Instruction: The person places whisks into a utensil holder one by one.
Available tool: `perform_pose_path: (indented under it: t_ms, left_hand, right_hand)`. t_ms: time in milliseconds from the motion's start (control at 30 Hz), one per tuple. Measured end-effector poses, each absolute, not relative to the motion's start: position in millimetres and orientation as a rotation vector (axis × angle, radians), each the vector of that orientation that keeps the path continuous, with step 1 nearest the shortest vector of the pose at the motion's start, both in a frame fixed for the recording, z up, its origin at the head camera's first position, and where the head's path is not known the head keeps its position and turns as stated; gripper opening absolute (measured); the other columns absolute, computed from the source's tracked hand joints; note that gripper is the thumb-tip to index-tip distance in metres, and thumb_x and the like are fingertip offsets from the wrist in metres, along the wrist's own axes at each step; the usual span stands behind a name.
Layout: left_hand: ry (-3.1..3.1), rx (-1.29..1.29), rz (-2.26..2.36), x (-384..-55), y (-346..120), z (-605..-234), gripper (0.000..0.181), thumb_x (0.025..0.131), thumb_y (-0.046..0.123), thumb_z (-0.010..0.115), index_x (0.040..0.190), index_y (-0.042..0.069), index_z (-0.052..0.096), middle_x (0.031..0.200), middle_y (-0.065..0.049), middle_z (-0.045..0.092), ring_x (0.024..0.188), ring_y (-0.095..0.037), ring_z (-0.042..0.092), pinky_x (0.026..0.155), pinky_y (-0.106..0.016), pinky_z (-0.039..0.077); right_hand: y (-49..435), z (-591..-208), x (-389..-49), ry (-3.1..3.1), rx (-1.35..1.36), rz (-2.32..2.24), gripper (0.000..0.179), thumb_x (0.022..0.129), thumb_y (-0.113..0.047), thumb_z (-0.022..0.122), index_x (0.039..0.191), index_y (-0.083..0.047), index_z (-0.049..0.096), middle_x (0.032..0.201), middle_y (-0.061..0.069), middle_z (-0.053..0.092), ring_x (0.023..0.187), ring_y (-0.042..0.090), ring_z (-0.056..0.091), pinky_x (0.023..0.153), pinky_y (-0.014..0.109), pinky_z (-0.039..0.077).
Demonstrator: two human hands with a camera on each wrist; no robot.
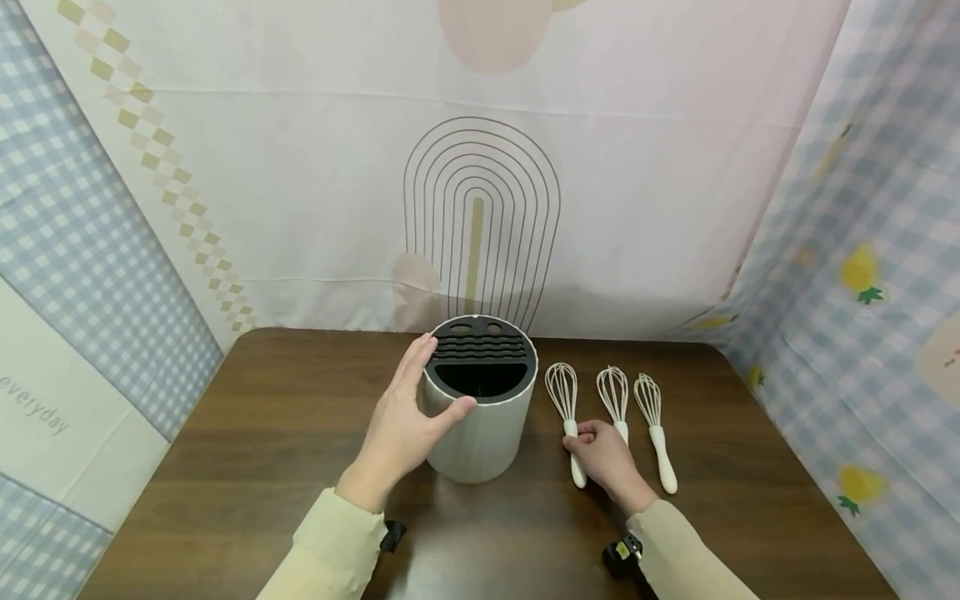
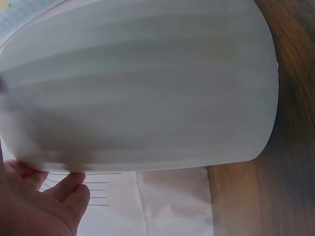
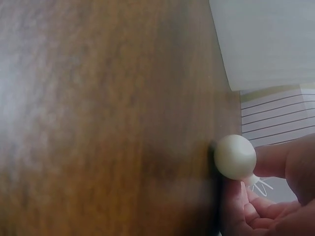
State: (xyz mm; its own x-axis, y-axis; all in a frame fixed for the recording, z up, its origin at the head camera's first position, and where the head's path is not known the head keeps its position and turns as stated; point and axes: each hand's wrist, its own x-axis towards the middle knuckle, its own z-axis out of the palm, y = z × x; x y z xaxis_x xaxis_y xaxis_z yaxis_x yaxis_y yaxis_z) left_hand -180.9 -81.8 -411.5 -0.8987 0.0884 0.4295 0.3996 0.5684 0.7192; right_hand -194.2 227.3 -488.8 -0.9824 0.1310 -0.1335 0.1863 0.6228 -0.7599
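Note:
A white cylindrical utensil holder [image 1: 480, 442] with a black slotted lid [image 1: 480, 348] stands upright on the table. My left hand [image 1: 401, 425] holds its upper left side, thumb at the front rim and fingers around the left; the left wrist view shows the fingertips against the pale wall [image 2: 147, 98]. To the holder's right, my right hand [image 1: 603, 458] pinches the handle of the nearest whisk [image 1: 562, 390] between thumb and fingers. Up close, the round white handle end [image 3: 235, 157] shows beside the fingers. A second whisk [image 1: 613, 392] is partly hidden by that hand, and a third whisk [image 1: 657, 425] lies farther right.
The brown wooden table [image 1: 300, 417] extends around the holder. A pale patterned cloth [image 1: 322, 183] hangs behind the table's back edge. Blue checked cloth [image 1: 847, 333] hangs along the right, with similar cloth on the left.

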Motion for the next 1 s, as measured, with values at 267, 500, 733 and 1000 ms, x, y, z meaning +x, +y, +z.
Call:
perform_pose_path:
  t_ms: [267,500,733,1000]
  left_hand:
    - [-2.469,-0.399,-1.249,-180,-82,-411,0.089,0.079,0.067,0.065,0.151,0.031,0.029,0.155,0.018,0.021,0.136,-0.014,0.035,0.102,-0.051,0.038]
    - [-2.471,-0.395,-1.248,-180,-83,-411,0.088,0.079,0.066,0.066,0.151,0.031,0.029,0.155,0.017,0.022,0.136,-0.014,0.035,0.102,-0.051,0.038]
    - [-2.483,-0.395,-1.245,-181,-83,-410,0.088,0.078,0.068,0.065,0.15,0.032,0.03,0.156,0.016,0.022,0.137,-0.015,0.035,0.102,-0.051,0.037]
    - [-2.482,-0.413,-1.254,-181,-84,-409,0.087,0.079,0.067,0.064,0.15,0.028,0.032,0.155,0.017,0.023,0.137,-0.013,0.033,0.104,-0.049,0.036]
  right_hand:
    - [226,-489,-194,2.778,0.261,-1.316,0.028,0.089,-0.014,0.068,0.108,0.006,0.062,0.084,0.009,0.062,0.073,0.019,0.055,0.063,0.031,0.045]
    - [228,-489,-195,2.718,0.253,-1.386,0.028,0.089,-0.01,0.066,0.109,0.009,0.061,0.087,0.011,0.063,0.076,0.02,0.057,0.064,0.031,0.046]
    - [232,-484,-195,2.656,0.264,-1.427,0.029,0.092,-0.01,0.063,0.114,0.008,0.058,0.092,0.013,0.061,0.079,0.021,0.055,0.065,0.031,0.046]
    - [232,-456,-193,2.685,0.18,-1.448,0.032,0.095,-0.016,0.061,0.12,0.004,0.056,0.101,0.013,0.061,0.091,0.024,0.056,0.074,0.034,0.046]
